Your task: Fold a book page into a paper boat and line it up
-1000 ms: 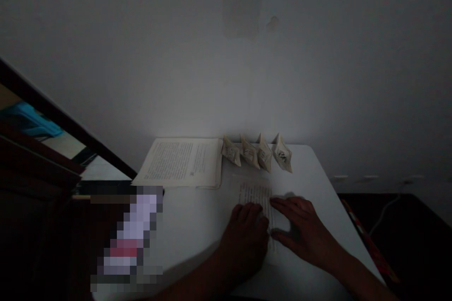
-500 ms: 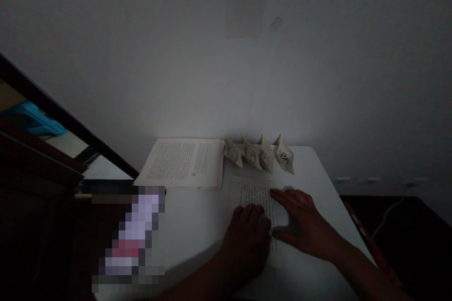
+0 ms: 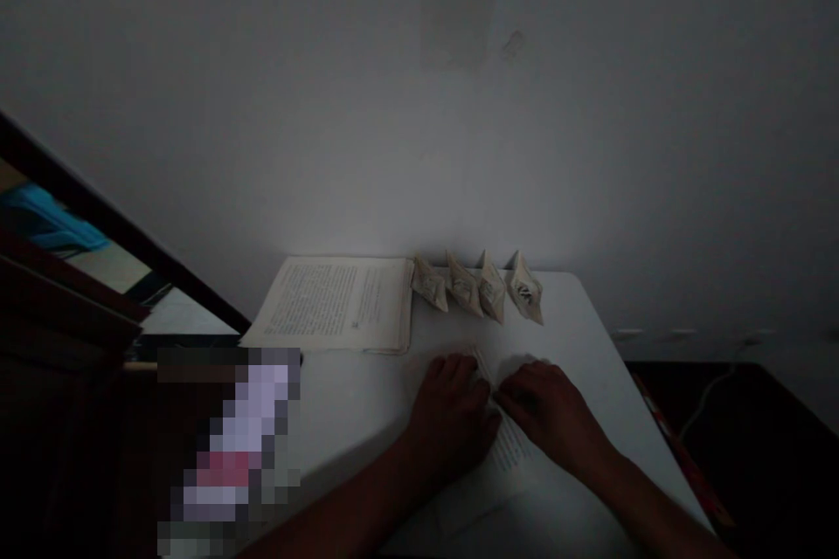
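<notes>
A printed sheet of paper (image 3: 515, 447) lies on the white table under my hands, turned at a slant, with one edge folded or lifted. My left hand (image 3: 455, 410) presses on it with curled fingers and covers much of it. Beside it, my right hand (image 3: 557, 415) has thumb and fingertips pinched together at the sheet's right edge, close to my left fingers. Beyond the hands stand several folded paper boats (image 3: 493, 288) in a row, made of printed paper.
A stack of printed pages (image 3: 328, 306) lies at the table's back left. The white table (image 3: 354, 419) meets a grey wall (image 3: 354, 122). A pixelated patch (image 3: 242, 445) covers something at the left edge. A dark frame (image 3: 118, 218) slants at far left; a cable (image 3: 708, 397) hangs at right.
The sheet has turned from nearly straight to a slant. My right hand has gone from spread fingers lying on the sheet to a pinch at its edge. My left hand stays nearly in place.
</notes>
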A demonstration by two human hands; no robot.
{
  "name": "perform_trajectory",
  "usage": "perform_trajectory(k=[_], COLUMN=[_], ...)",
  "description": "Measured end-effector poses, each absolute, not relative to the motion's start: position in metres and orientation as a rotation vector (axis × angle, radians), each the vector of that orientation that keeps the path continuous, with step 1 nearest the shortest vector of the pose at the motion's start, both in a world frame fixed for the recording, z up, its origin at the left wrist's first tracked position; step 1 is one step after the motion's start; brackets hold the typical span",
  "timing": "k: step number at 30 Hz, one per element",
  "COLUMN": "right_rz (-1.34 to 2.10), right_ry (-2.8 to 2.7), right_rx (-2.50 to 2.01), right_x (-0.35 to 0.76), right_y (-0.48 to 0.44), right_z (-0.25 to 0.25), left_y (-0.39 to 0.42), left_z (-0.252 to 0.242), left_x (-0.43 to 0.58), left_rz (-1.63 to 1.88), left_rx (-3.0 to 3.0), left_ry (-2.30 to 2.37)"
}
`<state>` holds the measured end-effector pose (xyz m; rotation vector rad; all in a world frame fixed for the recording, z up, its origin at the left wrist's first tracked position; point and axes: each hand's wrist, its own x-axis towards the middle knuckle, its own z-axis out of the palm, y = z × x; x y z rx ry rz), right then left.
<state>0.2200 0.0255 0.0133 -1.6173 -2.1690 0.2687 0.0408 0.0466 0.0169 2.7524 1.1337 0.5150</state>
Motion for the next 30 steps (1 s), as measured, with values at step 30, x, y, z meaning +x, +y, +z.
perform_trajectory(k=[30], right_rz=[0.238], right_ry=[-1.958], right_rx=[-2.203], right_x=[0.2], right_y=[0.078], right_z=[0.022], left_y=[0.046], left_z=[0.005], left_x=[0.036], left_rz=[0.612], left_rx=[2.704], left_ry=[1.128])
